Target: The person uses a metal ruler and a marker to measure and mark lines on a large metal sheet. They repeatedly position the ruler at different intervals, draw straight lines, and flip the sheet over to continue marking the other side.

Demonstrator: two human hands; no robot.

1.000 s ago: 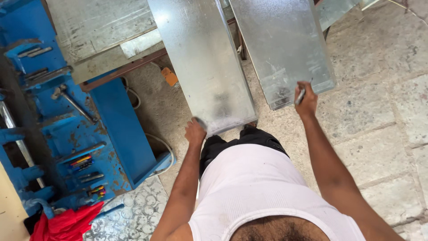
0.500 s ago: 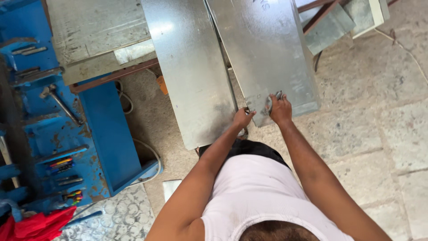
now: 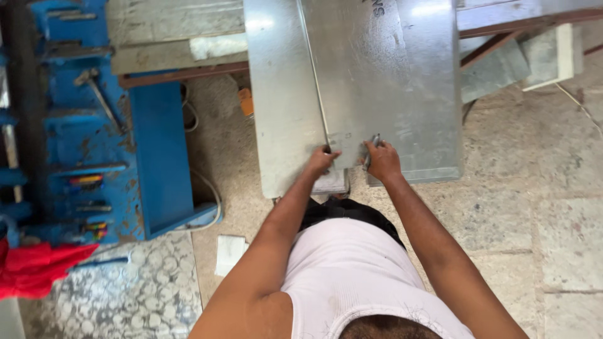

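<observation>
Two galvanised metal sheets lie side by side in front of me, the left sheet (image 3: 276, 107) and the right sheet (image 3: 402, 94), now meeting along a seam. My left hand (image 3: 321, 162) presses on the near end of that seam, fingers closed over the sheet edge. My right hand (image 3: 382, 160) rests on the right sheet near its front edge and grips a small dark pen-like tool (image 3: 372, 148).
A blue metal tool rack (image 3: 94, 144) with wrenches and screwdrivers stands at the left. A red cloth (image 3: 34, 267) lies at its foot. A white paper scrap (image 3: 230, 253) is on the stone floor. Metal frame bars (image 3: 515, 25) and a grey block (image 3: 502, 69) sit at upper right.
The two sheets have come together from a gap to touching. Both hands moved inward to the seam at the near edge.
</observation>
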